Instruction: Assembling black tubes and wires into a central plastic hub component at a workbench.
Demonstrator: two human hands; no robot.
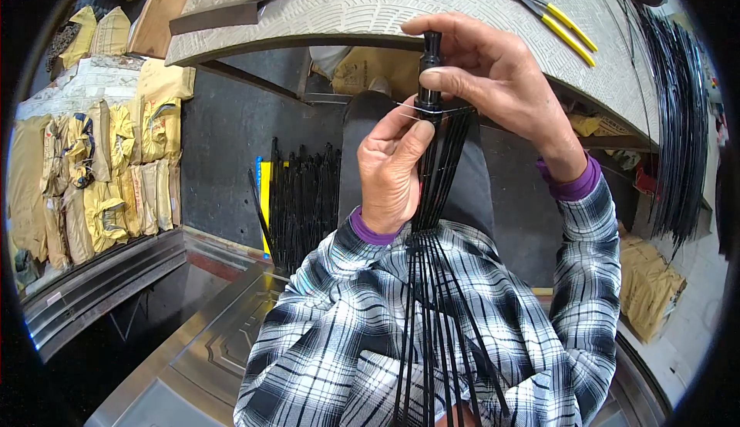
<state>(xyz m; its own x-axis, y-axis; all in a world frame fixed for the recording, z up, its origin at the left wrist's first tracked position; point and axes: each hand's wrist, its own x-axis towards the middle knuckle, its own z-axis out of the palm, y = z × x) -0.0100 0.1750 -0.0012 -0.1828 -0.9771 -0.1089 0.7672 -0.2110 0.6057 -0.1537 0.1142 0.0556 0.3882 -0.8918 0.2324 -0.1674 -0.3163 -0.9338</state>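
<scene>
Over my lap I hold an umbrella frame whose long thin black ribs (441, 180) hang down toward my body, fanned out across my plaid shirt. At its upper end stands a glossy black tubular runner (430, 57), roughly upright. My left hand (389, 176) pinches the frame just below the runner, where the rib ends meet; a thin pale wire (420, 109) shows beside the thumb. My right hand (505, 76) has its thumb pressed on the runner's side, its index finger curved over the top. The palm side of my left fingers is partly hidden.
A patterned worktable (347, 7) spans the far side, with yellow-handled pliers (556, 26) on it at the right. More black ribs (304, 203) stand bundled at my left. Another long bundle (678, 119) hangs over the table's right edge. Paper-wrapped packages (96, 157) are stacked far left.
</scene>
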